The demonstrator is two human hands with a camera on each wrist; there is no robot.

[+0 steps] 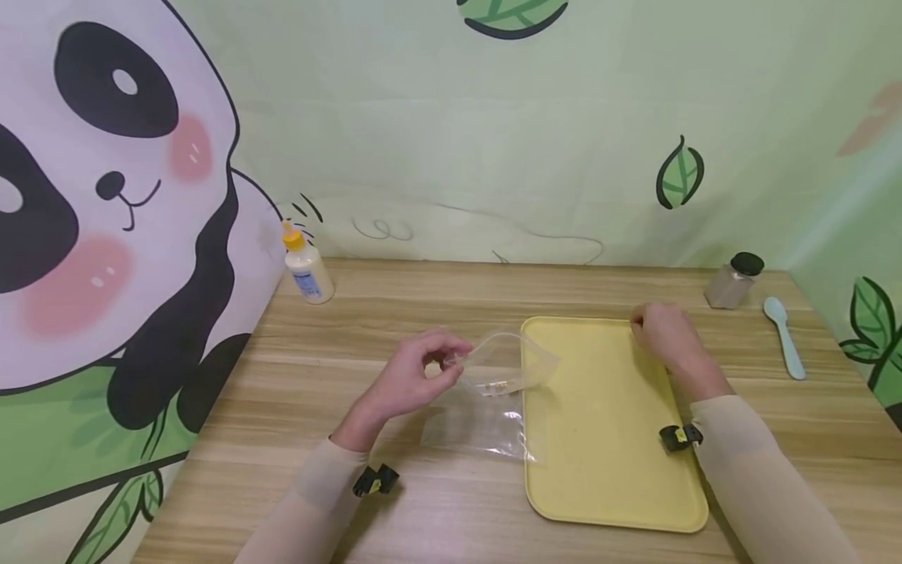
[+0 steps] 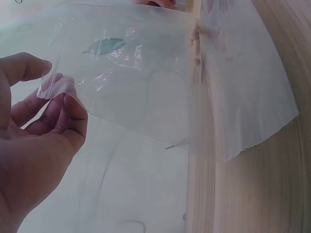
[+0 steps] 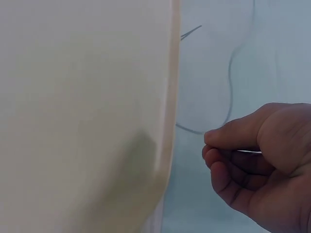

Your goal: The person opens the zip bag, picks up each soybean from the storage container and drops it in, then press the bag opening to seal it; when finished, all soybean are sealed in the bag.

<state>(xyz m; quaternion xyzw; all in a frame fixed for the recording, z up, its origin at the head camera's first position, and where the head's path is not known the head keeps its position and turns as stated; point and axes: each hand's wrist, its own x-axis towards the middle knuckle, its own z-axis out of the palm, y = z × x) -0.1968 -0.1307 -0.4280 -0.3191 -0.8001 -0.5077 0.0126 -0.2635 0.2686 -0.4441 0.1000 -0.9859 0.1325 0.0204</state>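
Observation:
My left hand (image 1: 416,374) pinches the top edge of a clear plastic bag (image 1: 472,427) between thumb and fingers; its mouth gapes toward the right. The bag hangs over the table and overlaps the left side of a yellow tray (image 1: 599,423). Small beige bits (image 2: 196,43) show through the bag in the left wrist view. My right hand (image 1: 665,337) is over the tray's far right corner. In the right wrist view its fingers (image 3: 228,179) curl in and the thumb meets the index finger, with nothing visible between them. Whether it touches the tray is unclear.
A white bottle with a yellow cap (image 1: 308,270) stands at the back left. A jar with a black lid (image 1: 733,282) and a light blue spoon (image 1: 784,337) are at the back right. Printed cloth walls enclose the wooden table (image 1: 451,509) at the back and sides.

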